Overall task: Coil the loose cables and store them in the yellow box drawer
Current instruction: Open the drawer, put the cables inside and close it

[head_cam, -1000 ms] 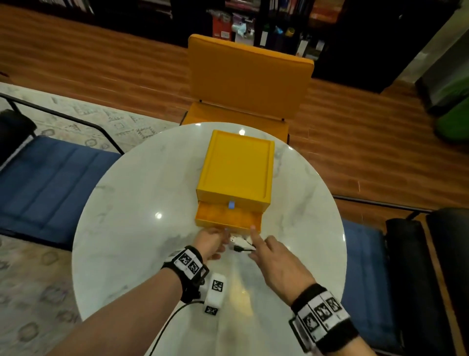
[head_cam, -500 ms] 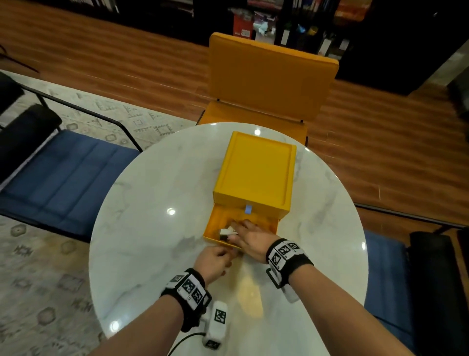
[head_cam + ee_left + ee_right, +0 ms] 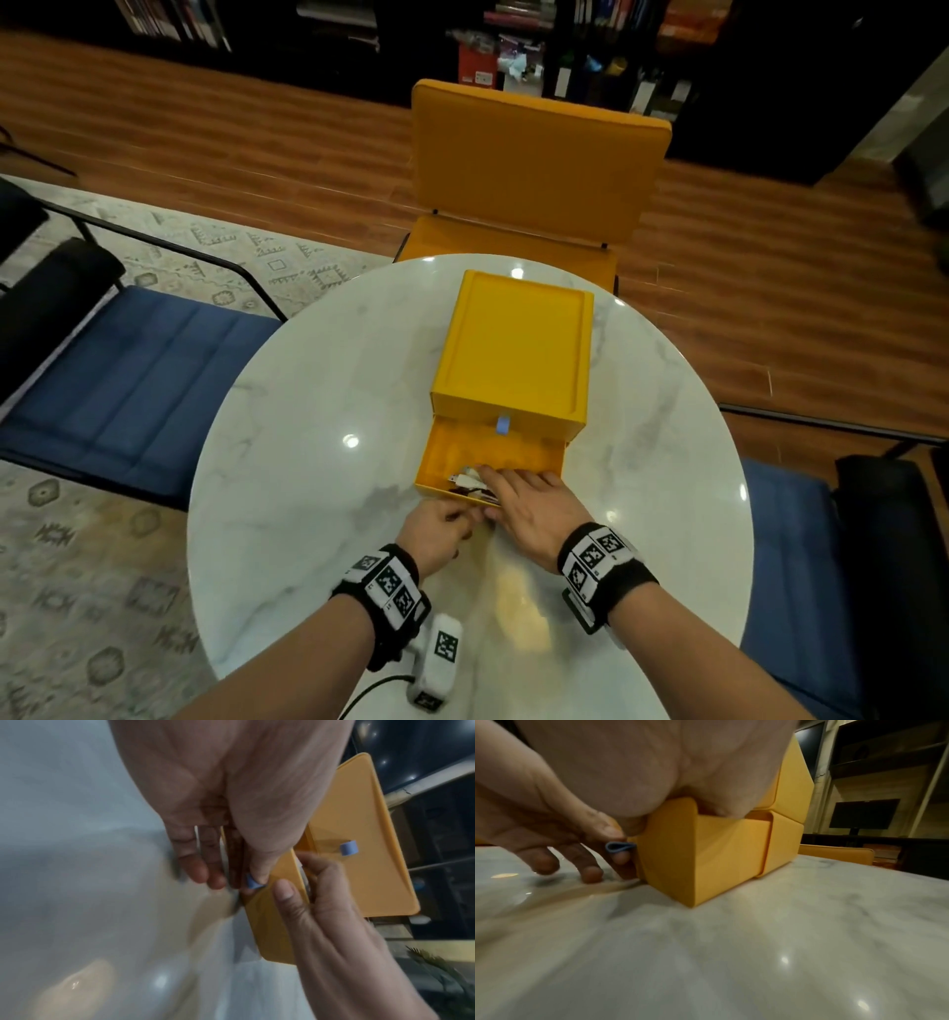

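Two hands meet at the front of the pulled-out drawer (image 3: 493, 455) of the yellow box (image 3: 513, 354) on the round marble table (image 3: 287, 462). The left hand (image 3: 436, 534) pinches the drawer's blue pull tab (image 3: 251, 882) between thumb and a finger, its other fingers loosely curled just above the tabletop. Right beside that pinch, the right hand (image 3: 529, 506) lies over the drawer's front wall, fingers reaching down inside; whether they are curled round anything cannot be told. Just past its fingertips, inside the drawer, lies the cable (image 3: 470, 480), with pale plugs showing. A second blue tab (image 3: 503, 425) sits on the box front above the drawer, beyond both hands.
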A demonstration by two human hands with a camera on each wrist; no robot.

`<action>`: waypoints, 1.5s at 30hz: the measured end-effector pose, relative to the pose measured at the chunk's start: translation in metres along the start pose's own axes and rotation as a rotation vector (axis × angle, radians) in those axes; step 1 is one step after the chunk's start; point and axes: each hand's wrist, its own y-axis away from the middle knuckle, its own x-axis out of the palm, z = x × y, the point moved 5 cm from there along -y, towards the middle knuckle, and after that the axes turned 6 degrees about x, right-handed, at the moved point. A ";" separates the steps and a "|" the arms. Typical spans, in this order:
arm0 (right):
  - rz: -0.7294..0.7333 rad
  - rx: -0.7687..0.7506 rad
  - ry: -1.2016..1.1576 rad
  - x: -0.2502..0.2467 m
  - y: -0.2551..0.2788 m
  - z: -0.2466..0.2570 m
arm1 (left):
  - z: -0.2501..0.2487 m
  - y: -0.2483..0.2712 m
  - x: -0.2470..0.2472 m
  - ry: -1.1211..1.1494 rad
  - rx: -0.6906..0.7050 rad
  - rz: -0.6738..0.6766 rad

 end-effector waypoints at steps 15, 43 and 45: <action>-0.256 0.086 0.081 0.008 0.011 0.008 | -0.160 0.009 -0.083 -0.925 0.582 -0.196; -0.401 0.310 -0.094 -0.018 -0.007 0.004 | -0.153 -0.008 -0.077 -0.977 0.536 -0.025; -0.424 0.359 -0.056 -0.018 -0.007 0.003 | -0.152 -0.008 -0.077 -0.979 0.538 -0.023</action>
